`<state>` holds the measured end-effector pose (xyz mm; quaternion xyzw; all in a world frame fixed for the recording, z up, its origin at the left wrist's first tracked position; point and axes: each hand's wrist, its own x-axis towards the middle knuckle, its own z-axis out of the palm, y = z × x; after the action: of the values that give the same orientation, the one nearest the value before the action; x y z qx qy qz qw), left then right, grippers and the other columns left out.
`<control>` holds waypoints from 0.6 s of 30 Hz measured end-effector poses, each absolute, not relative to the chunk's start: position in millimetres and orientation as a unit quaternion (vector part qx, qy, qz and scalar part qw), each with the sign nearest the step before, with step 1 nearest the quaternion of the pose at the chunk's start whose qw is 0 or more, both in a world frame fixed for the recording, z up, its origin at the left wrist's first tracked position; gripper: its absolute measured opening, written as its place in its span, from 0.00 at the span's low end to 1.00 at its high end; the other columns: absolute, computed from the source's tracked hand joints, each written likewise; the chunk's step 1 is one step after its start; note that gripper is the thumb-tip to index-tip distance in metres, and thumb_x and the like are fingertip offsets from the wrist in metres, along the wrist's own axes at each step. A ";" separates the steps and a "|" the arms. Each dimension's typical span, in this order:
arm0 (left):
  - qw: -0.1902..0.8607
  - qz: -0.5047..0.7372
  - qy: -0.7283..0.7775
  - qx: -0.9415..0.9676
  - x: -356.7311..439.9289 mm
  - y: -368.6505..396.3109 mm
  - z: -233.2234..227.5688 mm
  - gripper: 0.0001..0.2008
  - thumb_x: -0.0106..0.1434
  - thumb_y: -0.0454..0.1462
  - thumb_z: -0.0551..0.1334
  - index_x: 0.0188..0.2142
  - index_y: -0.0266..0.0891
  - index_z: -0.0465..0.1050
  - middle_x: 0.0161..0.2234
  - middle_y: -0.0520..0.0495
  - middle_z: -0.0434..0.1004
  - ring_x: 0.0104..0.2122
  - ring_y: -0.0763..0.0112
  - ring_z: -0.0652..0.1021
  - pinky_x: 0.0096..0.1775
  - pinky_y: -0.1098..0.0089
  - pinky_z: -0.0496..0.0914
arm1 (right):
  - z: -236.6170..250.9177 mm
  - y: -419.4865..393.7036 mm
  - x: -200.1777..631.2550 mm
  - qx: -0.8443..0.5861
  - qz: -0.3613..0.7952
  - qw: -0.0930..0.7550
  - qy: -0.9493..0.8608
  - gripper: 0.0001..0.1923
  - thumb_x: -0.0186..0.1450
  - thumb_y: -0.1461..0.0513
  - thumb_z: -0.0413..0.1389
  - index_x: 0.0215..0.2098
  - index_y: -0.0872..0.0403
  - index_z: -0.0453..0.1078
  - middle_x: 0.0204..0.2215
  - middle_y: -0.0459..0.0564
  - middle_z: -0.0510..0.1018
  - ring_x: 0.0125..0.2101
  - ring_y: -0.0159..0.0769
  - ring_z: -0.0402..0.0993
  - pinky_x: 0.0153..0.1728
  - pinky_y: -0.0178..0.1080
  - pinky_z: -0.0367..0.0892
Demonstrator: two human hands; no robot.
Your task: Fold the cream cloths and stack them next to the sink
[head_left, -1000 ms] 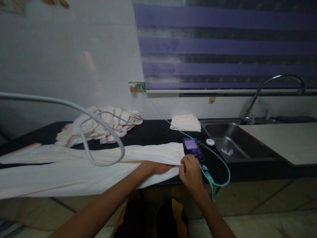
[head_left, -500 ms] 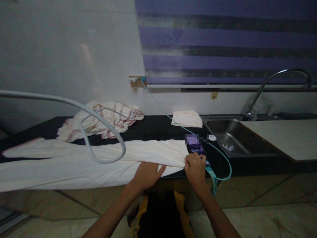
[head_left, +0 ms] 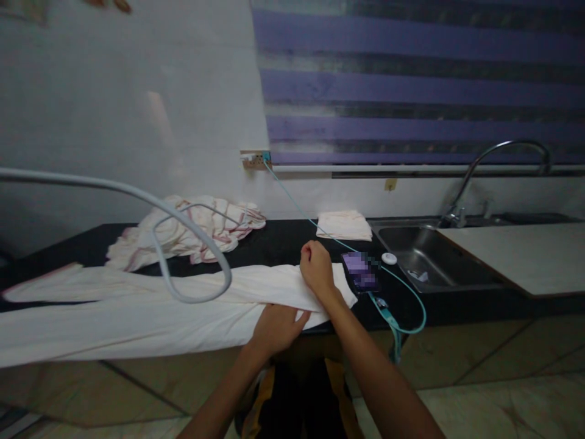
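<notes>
A long white cloth lies in folded layers along the front of the black counter, its loose end to the right. My left hand rests at its front edge, fingers hidden beneath the upper layer and thumb stretched out apart. My right hand is a closed fist over the cloth's far edge, wrist crossing the fabric. No cloth shows bunched in the fist; its underside is hidden. Just right of the cloth's end lies a phone with a lit, partly blurred screen.
A crumpled striped cloth and a folded cloth lie at the back. A teal cable runs from the wall socket to the phone. A grey cable loops in front. The sink and a pale board are right.
My right hand has left the cloth's right end beside the phone and moved left onto the fabric. The cloth's end now spreads out by the phone. My left hand has stayed nearly in place.
</notes>
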<state>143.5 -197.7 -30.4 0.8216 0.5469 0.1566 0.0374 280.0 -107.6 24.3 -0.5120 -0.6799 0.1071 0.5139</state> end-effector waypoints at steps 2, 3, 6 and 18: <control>0.047 0.159 0.546 0.821 143.3 -199.1 -29.7 0.25 0.76 0.48 0.53 0.59 0.37 0.79 0.58 0.36 0.79 0.61 0.50 0.77 0.65 0.52 0.66 | 13.4 -82.4 275.3 -0.537 0.125 0.511 -0.660 0.11 0.67 0.70 0.50 0.31 0.51 0.69 0.33 0.49 0.76 0.37 0.38 0.71 0.42 0.37 0.63; 0.054 0.162 0.546 0.821 143.0 -199.9 -29.6 0.25 0.75 0.47 0.53 0.60 0.36 0.78 0.59 0.35 0.79 0.61 0.50 0.77 0.65 0.52 0.66 | 5.5 -73.3 276.8 -0.548 0.132 0.510 -0.650 0.12 0.67 0.71 0.49 0.30 0.51 0.68 0.31 0.49 0.76 0.35 0.38 0.71 0.40 0.37 0.63; 0.090 0.188 0.547 0.811 140.6 -200.2 -31.0 0.25 0.74 0.48 0.56 0.59 0.36 0.78 0.58 0.34 0.80 0.59 0.49 0.78 0.64 0.50 0.66 | -19.5 -59.2 288.1 -0.563 0.149 0.507 -0.636 0.13 0.65 0.71 0.49 0.28 0.51 0.68 0.27 0.47 0.75 0.32 0.37 0.70 0.37 0.36 0.62; 0.596 0.732 0.308 0.121 93.2 -178.5 6.3 0.18 0.74 0.35 0.54 0.58 0.30 0.74 0.51 0.35 0.83 0.53 0.62 0.83 0.55 0.62 0.78 | -39.6 -45.5 292.8 -0.569 0.184 0.474 -0.646 0.12 0.66 0.70 0.51 0.31 0.52 0.74 0.30 0.47 0.79 0.34 0.35 0.73 0.38 0.34 0.64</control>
<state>93.2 -178.5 6.3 0.1210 0.3079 0.7320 0.5956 292.8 -45.5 -39.6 -0.5688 -0.6464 0.1839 0.4741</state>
